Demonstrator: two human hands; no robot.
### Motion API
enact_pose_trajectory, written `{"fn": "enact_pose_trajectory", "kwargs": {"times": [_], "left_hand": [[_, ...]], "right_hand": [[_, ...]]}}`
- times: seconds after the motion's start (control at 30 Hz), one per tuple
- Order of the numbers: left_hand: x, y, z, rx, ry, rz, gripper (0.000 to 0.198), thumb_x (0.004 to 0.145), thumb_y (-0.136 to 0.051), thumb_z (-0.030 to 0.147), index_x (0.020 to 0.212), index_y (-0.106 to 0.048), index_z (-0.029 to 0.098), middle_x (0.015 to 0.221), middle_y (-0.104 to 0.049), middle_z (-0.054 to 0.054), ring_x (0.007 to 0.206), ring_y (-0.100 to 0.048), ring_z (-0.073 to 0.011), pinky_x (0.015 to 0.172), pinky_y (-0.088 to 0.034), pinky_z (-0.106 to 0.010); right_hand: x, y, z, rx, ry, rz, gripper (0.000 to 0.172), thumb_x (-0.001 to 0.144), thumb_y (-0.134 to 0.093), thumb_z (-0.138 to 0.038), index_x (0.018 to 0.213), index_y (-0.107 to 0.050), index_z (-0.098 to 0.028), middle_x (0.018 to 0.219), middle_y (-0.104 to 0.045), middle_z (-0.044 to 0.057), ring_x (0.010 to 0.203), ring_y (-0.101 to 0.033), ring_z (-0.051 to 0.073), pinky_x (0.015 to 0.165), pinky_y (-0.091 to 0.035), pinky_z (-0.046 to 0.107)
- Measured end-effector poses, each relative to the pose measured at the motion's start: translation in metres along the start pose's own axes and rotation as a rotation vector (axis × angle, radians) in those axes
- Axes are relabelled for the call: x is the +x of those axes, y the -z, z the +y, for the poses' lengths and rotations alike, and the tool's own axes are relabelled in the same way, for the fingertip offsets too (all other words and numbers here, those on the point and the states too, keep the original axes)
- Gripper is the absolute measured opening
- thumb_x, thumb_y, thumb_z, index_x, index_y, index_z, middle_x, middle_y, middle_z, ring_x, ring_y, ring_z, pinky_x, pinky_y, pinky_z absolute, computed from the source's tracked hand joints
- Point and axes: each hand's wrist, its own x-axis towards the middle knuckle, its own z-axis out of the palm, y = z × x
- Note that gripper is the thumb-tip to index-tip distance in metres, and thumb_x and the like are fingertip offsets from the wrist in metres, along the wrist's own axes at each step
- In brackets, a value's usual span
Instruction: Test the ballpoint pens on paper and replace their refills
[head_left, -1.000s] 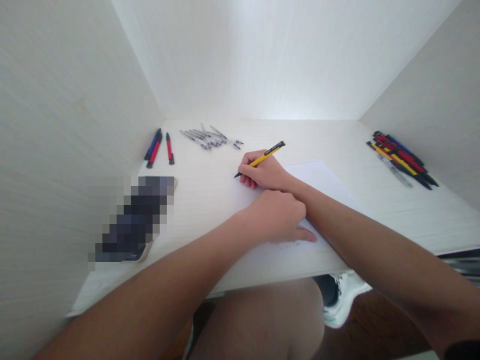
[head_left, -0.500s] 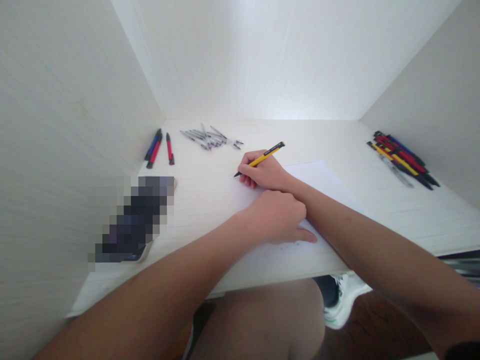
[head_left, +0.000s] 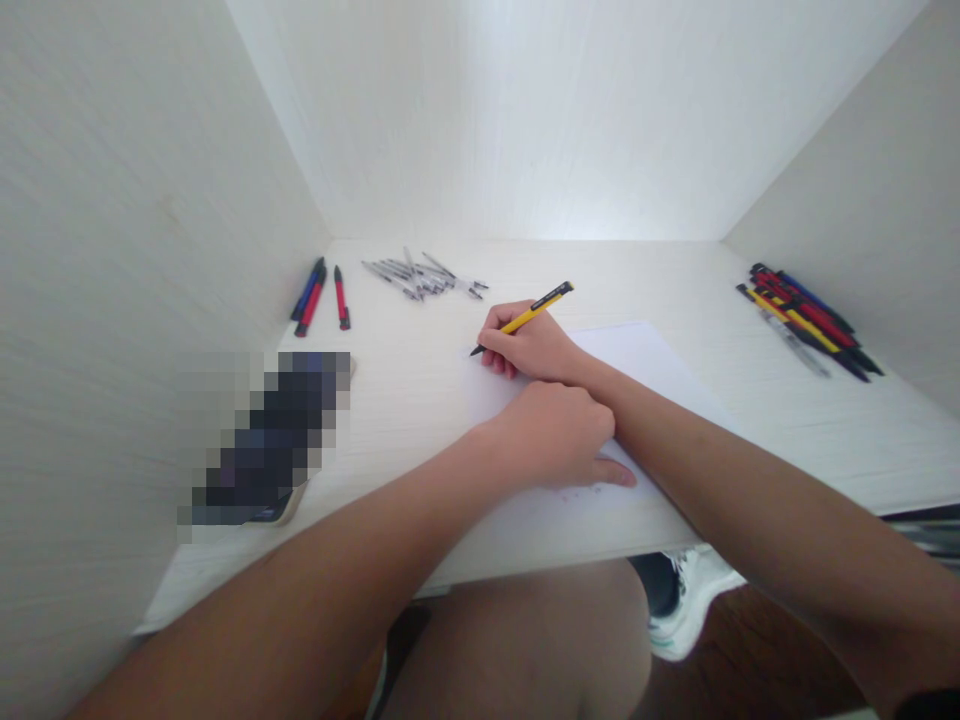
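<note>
A yellow pen (head_left: 534,309) with a black tip and black clip is pinched in my right hand (head_left: 531,342). Its tip points down to the left, at the far left part of a white sheet of paper (head_left: 637,350); whether it touches is too fine to tell. My left hand (head_left: 551,437) lies on the sheet's near part, against my right forearm. The left thumb stretches out to the right, while the other fingers are mostly hidden. Small faint marks show on the paper just below that hand.
Several thin clear pens (head_left: 424,275) lie heaped at the back. Red and blue pens (head_left: 311,297) sit by the left wall, beside a lone red pen (head_left: 342,298). A pixelated phone (head_left: 281,440) lies at left. More mixed pens (head_left: 810,320) are piled by the right wall.
</note>
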Motion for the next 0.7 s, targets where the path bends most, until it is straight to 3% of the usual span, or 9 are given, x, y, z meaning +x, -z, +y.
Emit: {"fn": "enact_pose_trajectory", "kwargs": {"times": [0.43, 0.57, 0.7], "left_hand": [[0.001, -0.002, -0.003, -0.027, -0.009, 0.006, 0.053, 0.09, -0.064, 0.068, 0.078, -0.074, 0.018, 0.076, -0.072, -0.011, 0.076, -0.07, -0.0278, 0.066, -0.048, -0.036], [0.001, -0.003, -0.003, -0.052, -0.003, -0.014, 0.051, 0.091, -0.063, 0.068, 0.085, -0.074, 0.017, 0.08, -0.072, -0.011, 0.078, -0.07, -0.0279, 0.065, -0.046, -0.035], [0.001, -0.004, -0.003, -0.063, -0.005, -0.024, 0.052, 0.092, -0.062, 0.068, 0.089, -0.072, 0.017, 0.085, -0.072, -0.012, 0.083, -0.07, -0.0291, 0.067, -0.047, -0.036]], "right_hand": [[0.0, 0.002, -0.005, 0.011, -0.042, 0.012, 0.015, 0.081, -0.062, -0.018, 0.066, -0.057, -0.018, 0.061, -0.067, 0.004, 0.046, -0.057, 0.011, 0.041, -0.043, 0.02], [0.005, 0.009, -0.001, 0.173, -0.045, 0.089, 0.019, 0.081, -0.06, -0.023, 0.063, -0.055, -0.018, 0.053, -0.061, 0.002, 0.041, -0.05, 0.01, 0.039, -0.037, 0.021], [0.01, 0.017, -0.001, 0.314, 0.011, 0.247, 0.033, 0.087, -0.056, -0.035, 0.059, -0.047, -0.021, 0.047, -0.045, -0.001, 0.04, -0.04, 0.01, 0.037, -0.03, 0.023]]}}
